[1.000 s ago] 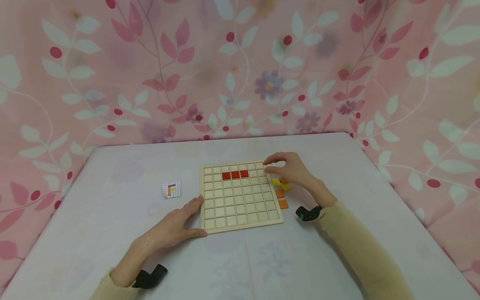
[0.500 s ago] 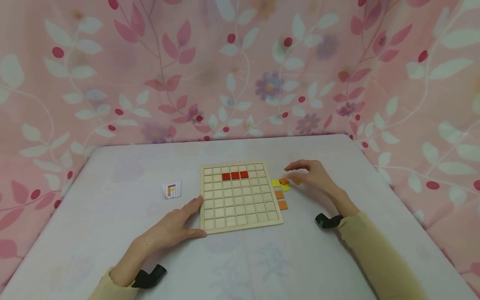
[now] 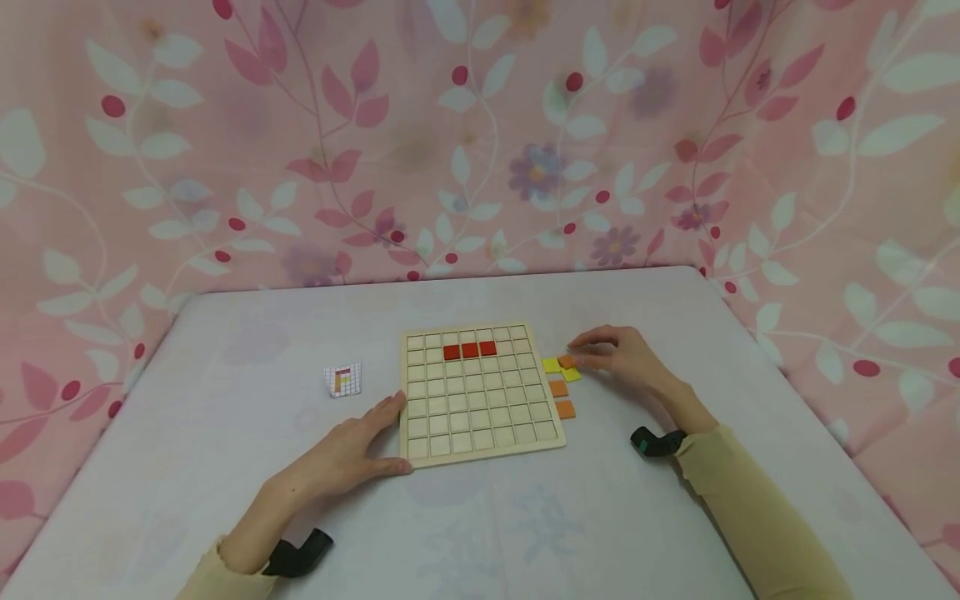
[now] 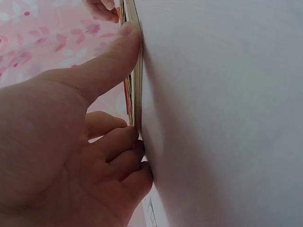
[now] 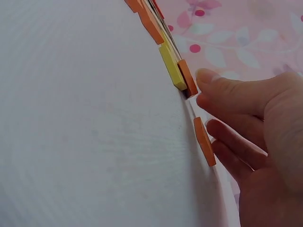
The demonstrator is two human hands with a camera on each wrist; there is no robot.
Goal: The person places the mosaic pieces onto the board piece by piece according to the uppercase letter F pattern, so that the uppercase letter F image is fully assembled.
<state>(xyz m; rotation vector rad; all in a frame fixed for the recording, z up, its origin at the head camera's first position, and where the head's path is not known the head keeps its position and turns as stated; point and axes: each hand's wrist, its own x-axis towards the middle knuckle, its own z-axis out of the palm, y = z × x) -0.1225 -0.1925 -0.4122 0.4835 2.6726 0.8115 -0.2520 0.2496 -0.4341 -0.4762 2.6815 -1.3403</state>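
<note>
My left hand (image 3: 341,454) steadies the pale gridded wooden board (image 3: 480,417) from its left side, thumb at the lower left corner and fingers along the edge. Three red square tiles (image 3: 469,350) sit in a row on the board. By the board's right edge, my right hand (image 3: 626,358) reaches to an orange tile (image 3: 567,361) that lies on yellow tiles (image 3: 552,366). In the right wrist view, thumb and forefinger are close beside this orange tile (image 5: 188,78), with no clear grip. Another orange tile (image 5: 204,142) lies below the other fingers, hidden by the hand in the head view.
Two more orange tiles (image 3: 566,409) lie against the board's right edge. Left of the board is a small printed grid card (image 3: 343,380) with a coloured pattern. A white cloth (image 3: 225,400) covers the table, and a pink floral curtain (image 3: 420,150) hangs behind.
My right hand has moved right from the board's far right corner to the loose tiles, then lowered its fingertips beside the orange tile. The left hand stays put.
</note>
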